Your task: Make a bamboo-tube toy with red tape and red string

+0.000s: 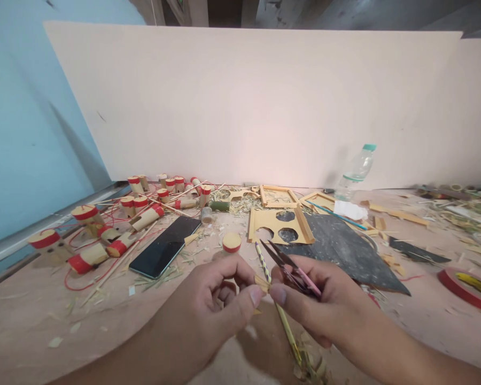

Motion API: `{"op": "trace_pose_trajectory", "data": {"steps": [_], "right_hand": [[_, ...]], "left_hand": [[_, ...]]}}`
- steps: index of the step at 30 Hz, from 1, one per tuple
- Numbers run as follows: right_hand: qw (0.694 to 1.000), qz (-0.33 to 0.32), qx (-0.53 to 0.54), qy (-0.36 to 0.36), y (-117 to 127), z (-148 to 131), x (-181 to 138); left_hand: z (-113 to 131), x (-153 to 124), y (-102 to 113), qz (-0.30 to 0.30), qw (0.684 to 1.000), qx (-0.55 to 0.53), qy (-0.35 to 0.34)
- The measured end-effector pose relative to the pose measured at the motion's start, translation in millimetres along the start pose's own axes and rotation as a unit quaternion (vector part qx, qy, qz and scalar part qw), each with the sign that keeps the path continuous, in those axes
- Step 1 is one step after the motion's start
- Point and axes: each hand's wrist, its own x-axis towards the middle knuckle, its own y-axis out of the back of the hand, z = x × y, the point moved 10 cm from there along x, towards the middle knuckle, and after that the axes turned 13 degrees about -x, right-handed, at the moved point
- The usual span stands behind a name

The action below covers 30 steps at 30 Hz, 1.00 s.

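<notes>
In the middle of the head view my left hand [220, 299] is closed, thumb and finger pinching a small tan scrap of card or veneer [261, 282]. Across from it, my right hand [316, 299] grips dark-bladed scissors with pink handles [308, 282], the blades pointing up and left. My right thumb and fingertip meet at the scrap's other end. Below and behind the fingertips lies a patterned yellowish stick [285, 325], partly hidden. A short cylinder with a red band [231, 242] stands just beyond my left hand.
Several red-banded bamboo tubes [146, 218] with red strings lie at the left beside a phone [166, 247]. A holed tan panel [278, 218] rests near a dark sheet [340, 243]. Farther right are a plastic bottle [356, 171] and red tape [460, 289]. Shavings litter the table.
</notes>
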Motion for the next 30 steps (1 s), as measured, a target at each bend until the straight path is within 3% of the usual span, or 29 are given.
{"op": "trace_pose_trajectory", "data": {"steps": [6,14,20,30], "right_hand": [[1.0,-0.007,0.014,0.002,0,-1,1],[0.989,-0.036,0.138,-0.026,-3,19,-1],[0.996,-0.06,0.071,0.002,-8,8,-3],[0.999,-0.037,-0.006,0.009,-8,11,-4]], "left_hand": [[-1,0,-1,0.002,1.0,0.01,0.003],[15,-1,5,0.045,0.998,-0.047,-0.006],[8,0,8,0.048,0.996,-0.069,0.017],[0,2,7,0.045,0.991,-0.121,0.031]]}}
